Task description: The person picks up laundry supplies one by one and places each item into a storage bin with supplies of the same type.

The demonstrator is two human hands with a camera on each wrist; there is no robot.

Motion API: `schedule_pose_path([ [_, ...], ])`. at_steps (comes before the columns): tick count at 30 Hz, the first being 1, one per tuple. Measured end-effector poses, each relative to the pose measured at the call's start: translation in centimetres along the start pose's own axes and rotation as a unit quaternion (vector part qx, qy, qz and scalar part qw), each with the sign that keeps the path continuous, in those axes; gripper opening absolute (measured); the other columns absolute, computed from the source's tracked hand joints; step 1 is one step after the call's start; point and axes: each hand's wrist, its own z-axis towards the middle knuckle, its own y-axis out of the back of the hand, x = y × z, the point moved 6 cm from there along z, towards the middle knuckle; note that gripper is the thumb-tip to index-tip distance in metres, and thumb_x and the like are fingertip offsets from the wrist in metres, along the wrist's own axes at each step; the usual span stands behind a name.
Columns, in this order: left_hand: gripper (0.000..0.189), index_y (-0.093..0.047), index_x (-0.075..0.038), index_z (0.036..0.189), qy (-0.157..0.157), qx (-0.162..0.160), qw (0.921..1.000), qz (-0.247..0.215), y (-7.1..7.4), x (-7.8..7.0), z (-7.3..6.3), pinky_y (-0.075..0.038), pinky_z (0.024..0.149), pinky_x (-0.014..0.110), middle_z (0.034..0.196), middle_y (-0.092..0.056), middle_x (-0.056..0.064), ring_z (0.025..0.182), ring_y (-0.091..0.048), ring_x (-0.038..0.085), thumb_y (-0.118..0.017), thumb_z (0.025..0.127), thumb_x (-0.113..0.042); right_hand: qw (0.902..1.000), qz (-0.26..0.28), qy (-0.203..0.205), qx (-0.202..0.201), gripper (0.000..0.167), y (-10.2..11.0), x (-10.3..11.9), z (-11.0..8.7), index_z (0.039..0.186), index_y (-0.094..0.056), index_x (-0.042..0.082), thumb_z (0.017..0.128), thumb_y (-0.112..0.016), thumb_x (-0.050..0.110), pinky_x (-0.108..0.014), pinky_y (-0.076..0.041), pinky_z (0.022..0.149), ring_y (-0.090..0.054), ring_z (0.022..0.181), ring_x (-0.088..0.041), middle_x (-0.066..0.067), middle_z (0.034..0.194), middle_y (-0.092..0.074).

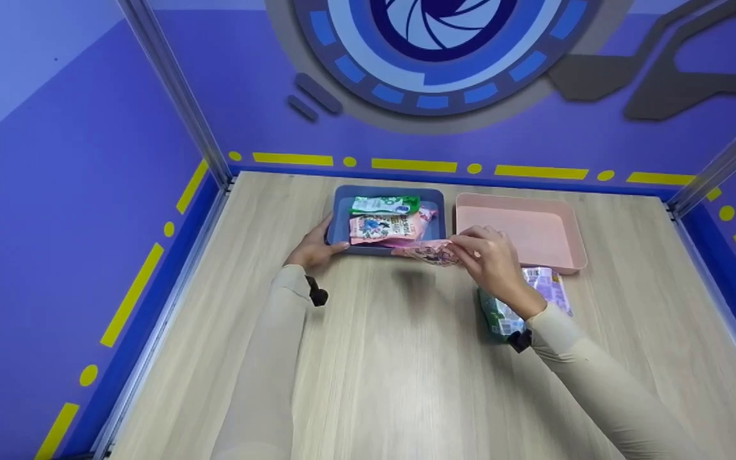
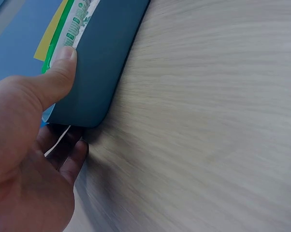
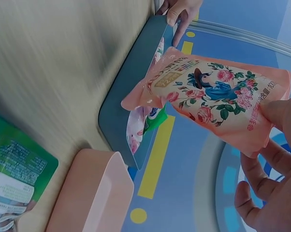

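Observation:
My left hand (image 1: 314, 248) grips the left end of a dark blue tray (image 1: 340, 207), its thumb (image 2: 64, 65) lying over the rim. Inside that tray are a green-and-white packet (image 1: 384, 204) and a pink floral packet (image 1: 384, 228). My right hand (image 1: 489, 265) pinches one end of another pink floral packet (image 3: 218, 96) between thumb and fingers. This packet is tilted over the tray's front right rim; the right wrist view shows its printed roses and a figure in a hat.
A pink tray (image 1: 521, 223) stands to the right of the blue one. In front of it lie a green packet (image 1: 492, 313) and a purple packet (image 1: 547, 287), partly hidden by my right hand and wrist. Blue panels (image 1: 406, 144) border the wooden table (image 1: 374, 358).

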Motion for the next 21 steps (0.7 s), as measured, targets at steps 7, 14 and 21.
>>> schedule_pose_path([
  [7,0.093,-0.008,-0.030,0.167,0.004,0.000,0.9999,0.015,0.1,-0.1,0.0,-0.011,0.127,0.049,0.173,-0.011,0.006,0.158,-0.008,0.029,-0.070,0.098,-0.039,0.9998,0.016,0.001,-0.008,0.012,-0.7,0.0,0.6,0.101,-0.082,0.008,0.093,-0.078,0.017,-0.040,-0.045,0.067,-0.066,0.077,-0.026,-0.007,0.089,-0.074],
  [14,0.094,-0.007,-0.028,0.167,-0.011,0.000,0.9995,0.031,0.1,-0.3,-0.2,-0.014,0.127,0.048,0.172,-0.012,0.008,0.158,-0.010,0.029,-0.070,0.098,-0.039,0.9991,0.036,-0.011,-0.018,0.012,-0.9,-0.1,1.1,0.102,-0.082,0.006,0.093,-0.077,0.013,-0.040,-0.054,0.060,-0.067,0.069,-0.020,-0.007,0.086,-0.074],
  [21,0.094,-0.007,-0.030,0.167,-0.002,0.000,0.9997,0.023,0.0,0.0,0.0,-0.013,0.127,0.047,0.172,-0.012,0.007,0.158,-0.009,0.028,-0.070,0.098,-0.039,0.9988,0.035,-0.032,-0.014,0.013,-1.4,-0.4,1.7,0.104,-0.082,0.005,0.096,-0.073,0.012,-0.035,-0.052,0.053,-0.063,0.061,-0.018,-0.009,0.083,-0.073],
])
